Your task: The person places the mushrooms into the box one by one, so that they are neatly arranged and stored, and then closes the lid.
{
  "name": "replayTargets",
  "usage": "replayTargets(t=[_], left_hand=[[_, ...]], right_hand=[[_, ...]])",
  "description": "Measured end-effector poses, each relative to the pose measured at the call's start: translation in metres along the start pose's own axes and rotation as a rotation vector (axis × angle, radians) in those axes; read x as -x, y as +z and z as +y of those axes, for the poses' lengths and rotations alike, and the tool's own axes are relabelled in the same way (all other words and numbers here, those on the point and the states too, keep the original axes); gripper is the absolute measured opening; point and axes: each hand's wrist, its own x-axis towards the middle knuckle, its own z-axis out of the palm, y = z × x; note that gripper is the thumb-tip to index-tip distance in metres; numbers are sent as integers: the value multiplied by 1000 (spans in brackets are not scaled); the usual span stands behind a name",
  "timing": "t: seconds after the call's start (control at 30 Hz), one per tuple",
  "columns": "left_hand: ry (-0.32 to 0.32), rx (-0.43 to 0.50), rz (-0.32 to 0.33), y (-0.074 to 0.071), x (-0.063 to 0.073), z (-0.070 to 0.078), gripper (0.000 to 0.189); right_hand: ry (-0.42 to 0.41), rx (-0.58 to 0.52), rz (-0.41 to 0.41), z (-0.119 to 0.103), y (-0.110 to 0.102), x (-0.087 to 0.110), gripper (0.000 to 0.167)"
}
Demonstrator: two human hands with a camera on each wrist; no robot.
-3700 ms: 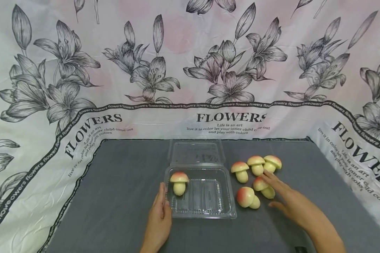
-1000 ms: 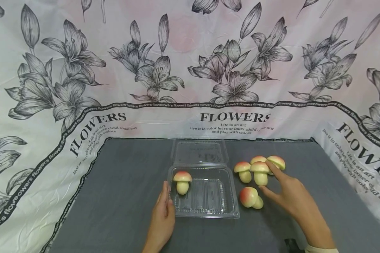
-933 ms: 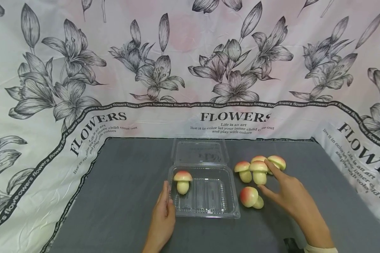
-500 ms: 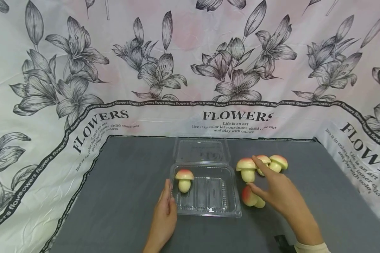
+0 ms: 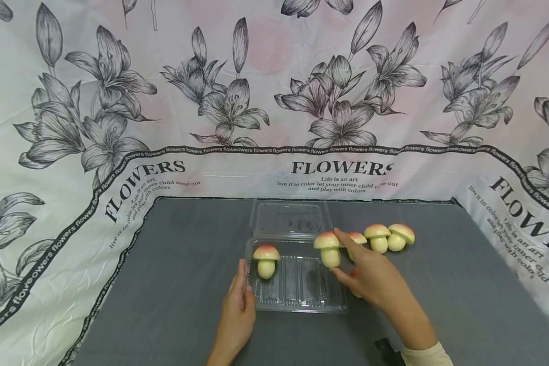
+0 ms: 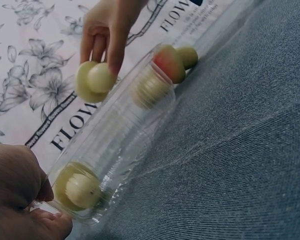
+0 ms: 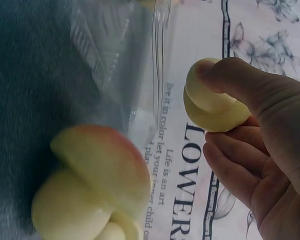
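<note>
We locate the held mushroom (image 5: 329, 249) at the right part of the clear container (image 5: 297, 308), cap uppermost; we cannot tell whether it lies fully inside the rim line. The grip of the right hand (image 5: 374, 279) is pinched on it between thumb and fingers. The grip of the left hand (image 5: 238, 311) is narrow, holding the container's left edge. Inside, at left, we note the first mushroom (image 5: 266, 262). The lid (image 5: 289, 218) lies folded back toward the floral cloth (image 5: 201, 175) behind the grey worktop (image 5: 187, 254). Right of the container, the near mushroom (image 6: 169, 64) is largely covered by the right hand in the head view, and the partly hidden mushroom (image 5: 358, 238) sits behind its fingers. Farther right, we see two mushrooms (image 5: 377, 237) side by side.
</note>
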Motion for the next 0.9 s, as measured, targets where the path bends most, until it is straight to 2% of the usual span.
replayTargets(t=[0.17,0.37,0.53,0.9], left_hand=[[-2,9,-4,0,0,1,66],[11,27,2,-1,0,1,66],[11,7,-12,-1,1,2,66],[-44,-11,-31,-1,1,2,67]], right_hand=[[-29,34,10,-6,9,-4,85],[-17,32,-15,-14,19,-8,87],[-8,36,-32,-20,26,-10,85],[8,54,-64,-27,43,-14,86]])
